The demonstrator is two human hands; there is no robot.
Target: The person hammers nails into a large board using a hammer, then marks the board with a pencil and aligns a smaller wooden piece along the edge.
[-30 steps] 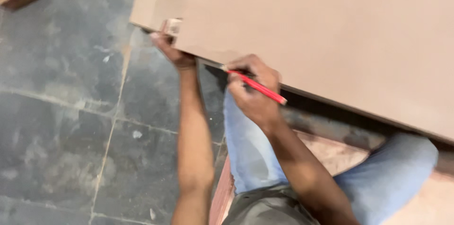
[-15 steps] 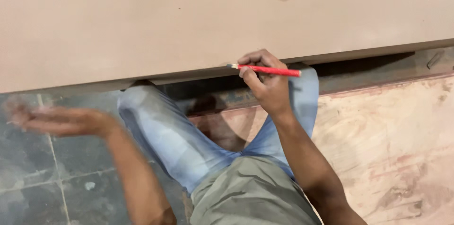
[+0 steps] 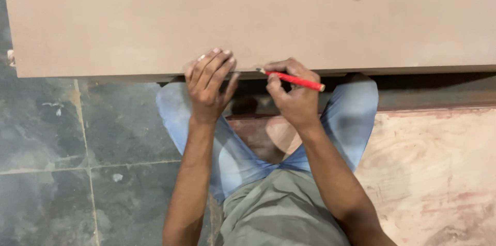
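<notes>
A large tan board (image 3: 248,13) lies flat across the top of the head view, its near edge over my knees. My left hand (image 3: 208,85) rests with fingers spread on that near edge, holding nothing. Close to its right, my right hand (image 3: 292,92) grips a red pencil (image 3: 292,79) whose tip touches the board's edge. I sit with legs in blue jeans (image 3: 243,153) folded below the board.
Dark stone floor tiles (image 3: 62,142) lie at the left. A worn pinkish plywood sheet (image 3: 439,173) lies under me at the right. A dark gap (image 3: 439,91) runs beneath the board's edge.
My left hand has swung from out at the left onto the board's near edge. The right hand with the pencil stays at the edge, now pointing its tip left.
</notes>
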